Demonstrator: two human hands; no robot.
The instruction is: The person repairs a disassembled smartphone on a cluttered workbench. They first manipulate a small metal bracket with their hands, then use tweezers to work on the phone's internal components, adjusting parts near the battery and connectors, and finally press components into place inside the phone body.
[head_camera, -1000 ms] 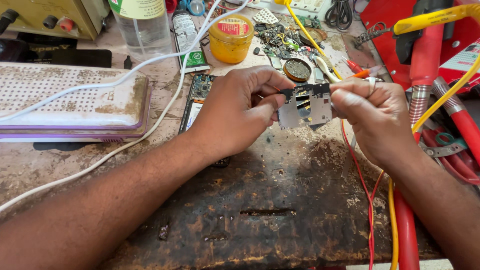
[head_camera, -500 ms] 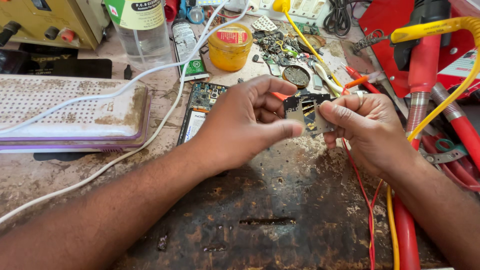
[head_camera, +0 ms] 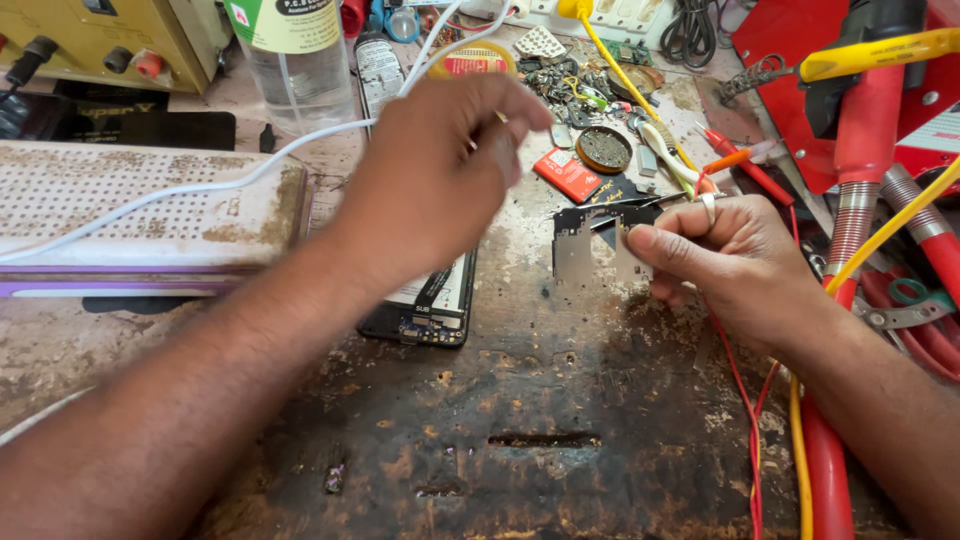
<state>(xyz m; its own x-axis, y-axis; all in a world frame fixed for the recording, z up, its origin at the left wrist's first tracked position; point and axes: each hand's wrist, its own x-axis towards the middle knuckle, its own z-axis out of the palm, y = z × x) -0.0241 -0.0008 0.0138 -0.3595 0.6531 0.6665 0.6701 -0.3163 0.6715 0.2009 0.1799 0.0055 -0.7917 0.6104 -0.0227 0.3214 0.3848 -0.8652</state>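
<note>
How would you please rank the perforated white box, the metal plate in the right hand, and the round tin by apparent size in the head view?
1. Perforated white box
2. Metal plate, held by the right hand
3. Round tin, though it lies farther from the camera

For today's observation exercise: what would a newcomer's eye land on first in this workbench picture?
First, the two bare hands at centre: the right hand pinches a thin metal shield plate, while the left hand is lifted and blurred above an opened phone. Next, the red and yellow cables at right, and the scorched wooden bench below.
</note>
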